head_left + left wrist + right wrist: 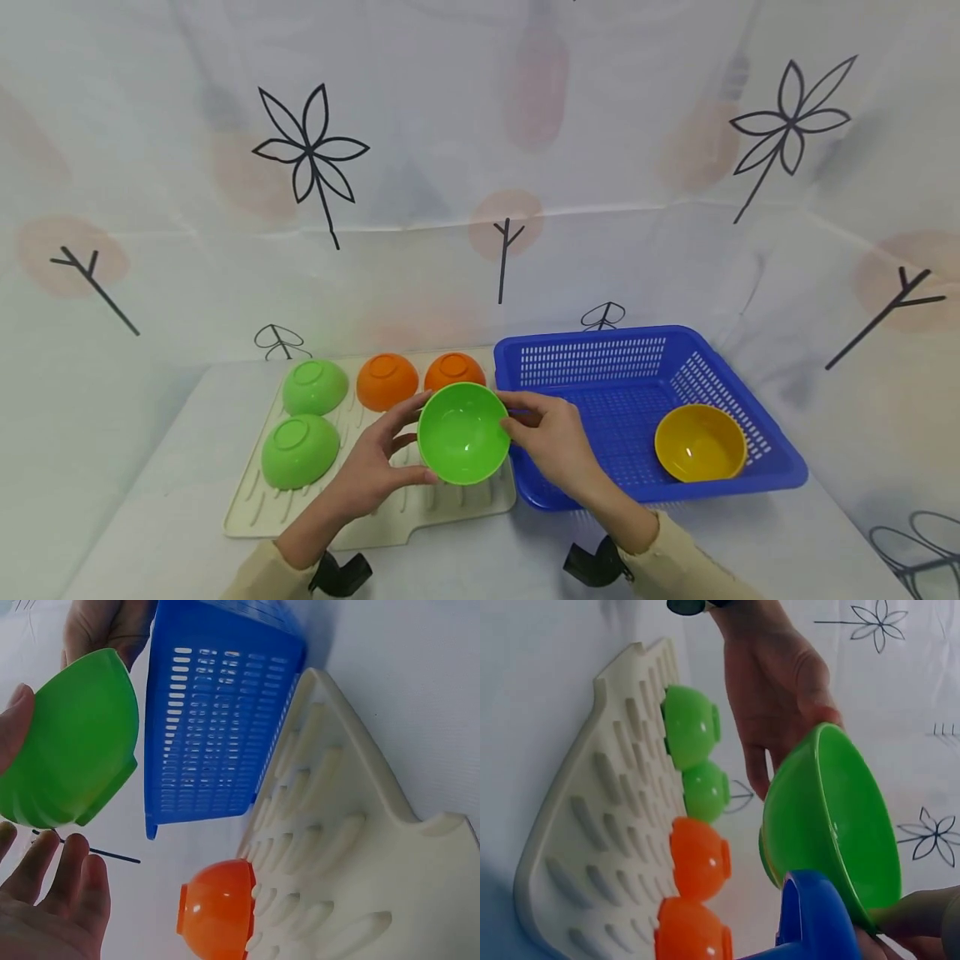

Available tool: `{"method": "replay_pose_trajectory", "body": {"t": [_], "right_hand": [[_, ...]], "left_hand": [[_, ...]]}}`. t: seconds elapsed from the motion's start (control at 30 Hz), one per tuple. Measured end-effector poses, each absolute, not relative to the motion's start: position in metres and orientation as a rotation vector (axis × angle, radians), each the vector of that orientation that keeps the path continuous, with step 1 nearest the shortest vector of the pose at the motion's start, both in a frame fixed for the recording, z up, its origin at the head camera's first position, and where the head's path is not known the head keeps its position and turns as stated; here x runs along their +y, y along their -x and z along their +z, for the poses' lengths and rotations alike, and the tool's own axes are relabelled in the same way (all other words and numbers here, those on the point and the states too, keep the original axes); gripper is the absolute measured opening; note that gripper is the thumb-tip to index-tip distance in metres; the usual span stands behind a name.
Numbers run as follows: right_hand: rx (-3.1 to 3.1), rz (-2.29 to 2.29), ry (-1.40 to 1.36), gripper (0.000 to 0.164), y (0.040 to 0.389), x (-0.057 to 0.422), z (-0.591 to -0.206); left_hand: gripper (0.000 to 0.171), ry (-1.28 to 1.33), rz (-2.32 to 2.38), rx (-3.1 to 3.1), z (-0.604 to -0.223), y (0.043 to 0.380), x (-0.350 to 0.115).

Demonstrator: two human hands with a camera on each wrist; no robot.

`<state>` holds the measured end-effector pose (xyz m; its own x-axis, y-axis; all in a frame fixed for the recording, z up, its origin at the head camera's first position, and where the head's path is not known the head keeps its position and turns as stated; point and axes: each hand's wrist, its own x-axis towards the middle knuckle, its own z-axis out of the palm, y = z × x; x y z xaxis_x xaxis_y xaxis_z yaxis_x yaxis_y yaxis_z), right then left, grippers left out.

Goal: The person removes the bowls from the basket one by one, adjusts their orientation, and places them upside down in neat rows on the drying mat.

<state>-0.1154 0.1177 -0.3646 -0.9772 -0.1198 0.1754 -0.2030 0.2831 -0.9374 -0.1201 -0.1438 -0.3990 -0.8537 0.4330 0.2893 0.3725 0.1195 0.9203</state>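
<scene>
A bright green bowl (463, 433) is held up between both hands, its inside turned toward the head camera. My left hand (371, 467) grips its left side, thumb low on the rim and fingers at the upper edge. On the right, my right hand (557, 437) pinches the rim between thumb and fingers. Below lies a cream ridged drainer tray (382, 529). Upside down on it sit two green bowls (300, 452) at the left and two orange bowls (387, 382) at the back; the held bowl partly covers the right orange one.
A blue plastic basket (772, 477) with slotted walls stands right of the tray, close against it. Inside, at its right end, a yellow bowl (701, 443) sits with its opening visible. Patterned white cloth (420, 158) hangs behind the white-covered table (161, 483).
</scene>
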Motion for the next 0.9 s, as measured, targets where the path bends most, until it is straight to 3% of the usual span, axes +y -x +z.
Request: {"method": "replay_pose_trajectory", "body": {"t": [0.57,0.9], "right_hand": [[-2.314,1.82,-0.34,0.031,0.106,0.12,-0.362],[-2.261,1.873,-0.354,0.028,0.104,0.12,-0.365]], "left_hand": [[0.085,-0.7,1.877,2.181,-0.409,0.131,-0.149],[0.08,-0.818,1.879,2.114,-0.406,0.133,-0.146]]}}
